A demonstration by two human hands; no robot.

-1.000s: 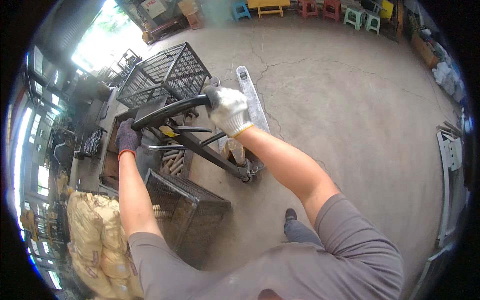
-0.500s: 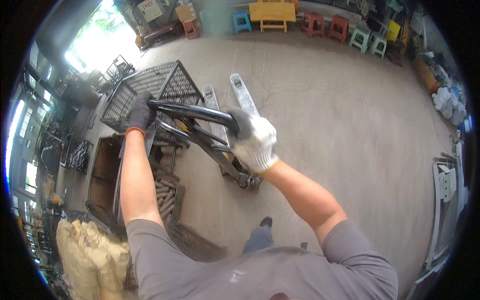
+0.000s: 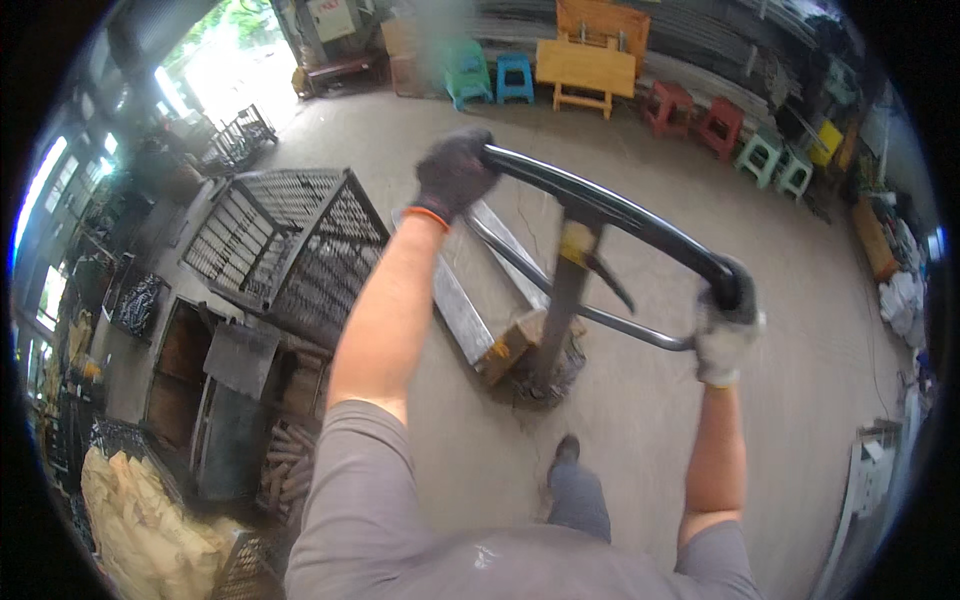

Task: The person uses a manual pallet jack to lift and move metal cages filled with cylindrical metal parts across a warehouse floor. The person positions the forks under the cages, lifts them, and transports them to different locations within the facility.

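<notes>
While the gloved left hand point(image 3: 455, 178) and right hand point(image 3: 728, 325) curl their fingers round its black looped handle point(image 3: 610, 207), the pallet jack point(image 3: 563, 315), with worn grey forks point(image 3: 462, 315), stands right of the mesh crate point(image 3: 345, 240). Half a second ago the left hand overlapped the crate in view; now handle and hand have swung right of it. Concrete floor point(image 3: 810, 290) spreads right of the crate, red stools point(image 3: 668, 108) stand beyond it, and tan sacks point(image 3: 150, 530) lie nearer the person.

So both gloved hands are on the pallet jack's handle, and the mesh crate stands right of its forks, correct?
No: the head view shows the mesh crate left of the forks. The rest holds: left hand and right hand, both gloved, are on the handle of the pallet jack.
</notes>
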